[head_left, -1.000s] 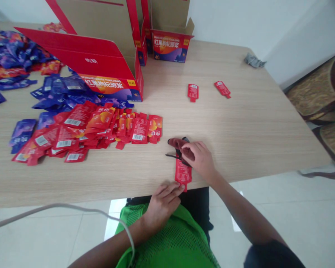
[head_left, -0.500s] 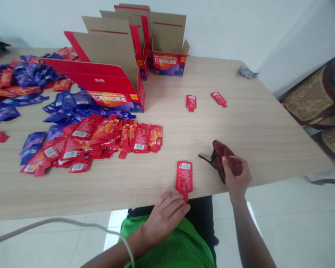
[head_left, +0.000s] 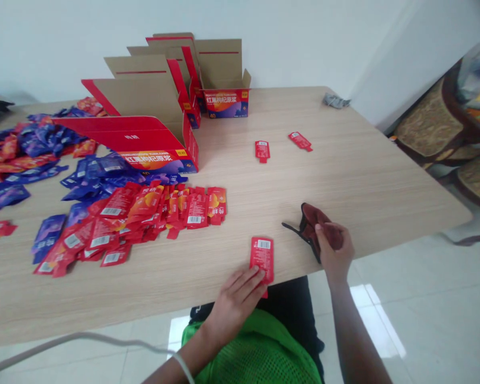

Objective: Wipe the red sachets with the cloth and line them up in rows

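Note:
At the table's front edge, a red sachet point(head_left: 263, 250) lies with its barcode side up and its narrow spout end over the edge. My left hand point(head_left: 239, 298) rests on its lower part, fingers stretched out together and lying flat; the thumb is hidden. To the right, my right hand point(head_left: 336, 250) grips a dark reddish-brown, pouch-like thing with black trim point(head_left: 315, 217) between thumb and fingers. A thin black strap or flap sticks out from it to the left. Its exact kind cannot be made out.
Left of my hands lies a heap of red sachets point(head_left: 116, 221), with blue sachets point(head_left: 100, 169) behind. Open cartons point(head_left: 156, 152) stand at the back. Two single red sachets, one upright point(head_left: 262, 151) and one slanted point(head_left: 300, 141), lie farther right. A grey cable point(head_left: 84, 336) crosses the lower left.
My left hand has moved up onto the lower part of the red sachet, where before it touched only the spout end. My right hand keeps its hold. The camera view has shifted slightly.

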Motion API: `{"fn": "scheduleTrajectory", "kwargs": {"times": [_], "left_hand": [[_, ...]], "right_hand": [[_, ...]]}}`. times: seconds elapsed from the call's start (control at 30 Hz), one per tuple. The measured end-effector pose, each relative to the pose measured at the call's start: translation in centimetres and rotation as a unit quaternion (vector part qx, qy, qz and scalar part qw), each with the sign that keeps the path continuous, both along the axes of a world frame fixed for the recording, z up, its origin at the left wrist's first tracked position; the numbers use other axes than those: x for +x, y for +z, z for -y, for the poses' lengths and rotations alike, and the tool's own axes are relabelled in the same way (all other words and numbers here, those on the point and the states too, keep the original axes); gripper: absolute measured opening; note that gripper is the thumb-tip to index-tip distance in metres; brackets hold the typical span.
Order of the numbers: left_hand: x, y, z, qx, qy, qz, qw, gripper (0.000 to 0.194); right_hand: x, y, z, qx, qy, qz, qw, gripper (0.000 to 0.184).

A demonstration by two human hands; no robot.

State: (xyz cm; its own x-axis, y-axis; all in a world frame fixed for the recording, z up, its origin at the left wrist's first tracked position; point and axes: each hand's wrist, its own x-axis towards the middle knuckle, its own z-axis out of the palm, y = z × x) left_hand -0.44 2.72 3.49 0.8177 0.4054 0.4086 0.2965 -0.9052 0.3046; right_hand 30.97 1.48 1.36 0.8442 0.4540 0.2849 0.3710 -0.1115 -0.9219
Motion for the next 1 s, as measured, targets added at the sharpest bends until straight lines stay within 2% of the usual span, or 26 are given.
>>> {"fn": "scheduleTrajectory", "kwargs": {"times": [0.13, 0.2, 0.27, 0.33, 0.43, 0.5, 0.57, 0.63, 0.73, 0.9, 1.0], "left_hand": [[0.5, 2.2, -1.8, -0.063, 0.018, 0.104, 0.992, 0.026], [1.3, 3.5, -3.3, -0.095, 0.07, 0.157, 0.98, 0.023], [2.4, 4.5, -5.3, -0.14, 0.147, 0.188, 0.961, 0.021], [3.8, 5.1, -7.6, -0.207, 0.201, 0.171, 0.942, 0.024], [5.7, 4.9, -10.9, -0.27, 0.198, 0.087, 0.938, 0.024], [6.6, 4.2, -12.4, -0.269, 0.198, 0.052, 0.941, 0.023], [6.9, 3.4, -12.9, -0.252, 0.211, 0.041, 0.943, 0.023], [6.8, 2.8, -12.2, -0.229, 0.228, 0.036, 0.946, 0.027], [5.7, 2.4, -8.7, -0.16, 0.225, 0.037, 0.96, 0.035], [3.6, 1.5, -1.3, -0.071, 0.134, -0.042, 0.988, 0.047], [3.3, 0.5, 0.8, -0.03, 0.117, -0.088, 0.989, 0.06]], "right_hand": [[0.0, -0.1, 0.1, 0.0, -0.008, -0.006, 1.0, 0.047], [0.0, 0.1, 0.2, -0.004, -0.009, -0.002, 1.0, 0.048], [-0.1, 0.2, 0.3, -0.001, -0.007, 0.008, 1.0, 0.048], [-0.1, 0.4, 0.3, 0.003, -0.005, 0.019, 1.0, 0.046], [0.0, 0.3, 0.4, 0.009, 0.01, 0.026, 1.0, 0.047], [0.0, 0.2, 0.4, 0.013, 0.023, 0.025, 0.999, 0.048], [0.0, 0.1, 0.4, 0.015, 0.021, 0.025, 0.999, 0.049], [0.0, 0.0, 0.3, 0.011, 0.007, 0.023, 1.0, 0.048], [0.0, 0.0, 0.2, 0.006, -0.003, 0.015, 1.0, 0.047], [0.2, 0.1, 0.3, 0.002, 0.009, 0.012, 1.0, 0.048], [-0.1, 1.2, 0.2, -0.022, 0.03, 0.034, 0.999, 0.046]]}}
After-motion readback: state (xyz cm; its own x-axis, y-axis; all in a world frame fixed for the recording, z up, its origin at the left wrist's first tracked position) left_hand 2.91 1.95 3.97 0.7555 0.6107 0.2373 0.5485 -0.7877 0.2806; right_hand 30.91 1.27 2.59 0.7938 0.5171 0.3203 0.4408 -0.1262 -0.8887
